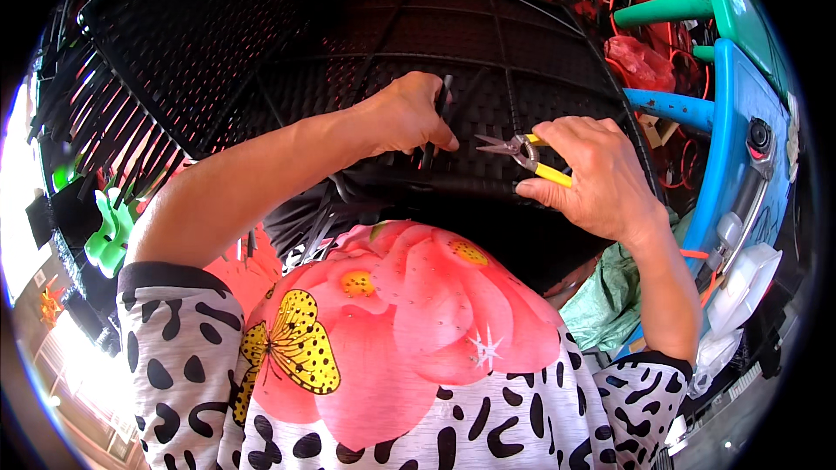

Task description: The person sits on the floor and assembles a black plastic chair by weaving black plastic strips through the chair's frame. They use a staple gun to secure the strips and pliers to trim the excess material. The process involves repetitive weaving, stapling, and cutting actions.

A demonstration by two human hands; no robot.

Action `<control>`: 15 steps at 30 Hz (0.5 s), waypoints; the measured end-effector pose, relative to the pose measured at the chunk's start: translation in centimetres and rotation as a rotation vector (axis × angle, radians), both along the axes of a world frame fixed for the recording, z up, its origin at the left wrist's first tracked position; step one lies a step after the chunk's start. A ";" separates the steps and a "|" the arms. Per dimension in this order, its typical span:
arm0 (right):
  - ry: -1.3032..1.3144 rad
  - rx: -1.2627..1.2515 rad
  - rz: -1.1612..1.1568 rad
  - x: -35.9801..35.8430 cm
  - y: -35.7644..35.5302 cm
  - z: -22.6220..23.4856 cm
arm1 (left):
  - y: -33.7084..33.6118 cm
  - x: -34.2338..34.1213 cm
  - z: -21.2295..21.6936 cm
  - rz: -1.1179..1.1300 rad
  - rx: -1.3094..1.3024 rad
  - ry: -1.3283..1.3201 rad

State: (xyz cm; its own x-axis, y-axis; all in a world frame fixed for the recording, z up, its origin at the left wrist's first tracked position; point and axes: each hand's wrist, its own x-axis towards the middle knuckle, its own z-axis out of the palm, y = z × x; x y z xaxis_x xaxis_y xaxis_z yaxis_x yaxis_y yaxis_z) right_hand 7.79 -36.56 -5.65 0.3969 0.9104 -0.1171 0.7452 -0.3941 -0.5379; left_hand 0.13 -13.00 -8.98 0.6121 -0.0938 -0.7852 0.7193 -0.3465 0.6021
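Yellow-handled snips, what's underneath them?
Part of the black woven panel shows beneath the yellow-handled snips. Whatever lies directly under the right hand is covered and can't be seen.

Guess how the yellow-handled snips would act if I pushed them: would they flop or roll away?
The snips would probably be stiff, since the blades look like solid metal. They likely wouldn't roll, because the yellow handles spread apart. They may feel light: they look small beside the right hand holding them.
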 end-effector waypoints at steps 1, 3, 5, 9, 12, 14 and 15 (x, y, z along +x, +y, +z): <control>0.007 -0.028 0.019 0.0 0.3 0.1 | 0.3 -0.3 -0.2 0.035 -0.046 0.009; 0.022 -0.103 0.056 -0.1 1.0 0.5 | 0.7 -0.9 -0.6 0.079 -0.107 -0.022; 0.042 -0.229 0.100 0.0 1.7 1.2 | 0.9 -1.3 -0.2 0.099 -0.116 -0.100; -0.004 -0.325 0.180 -0.3 3.0 1.6 | 0.9 -2.7 -0.7 0.242 -0.094 -0.149; 0.005 -0.405 0.231 -0.4 4.3 2.1 | 1.1 -3.4 -1.0 0.304 -0.130 -0.198; -0.002 -0.415 0.261 -0.6 4.9 2.0 | 1.0 -3.5 -1.1 0.329 -0.148 -0.235; -0.007 -0.420 0.274 -0.7 5.1 2.0 | 1.0 -3.6 -1.0 0.338 -0.159 -0.240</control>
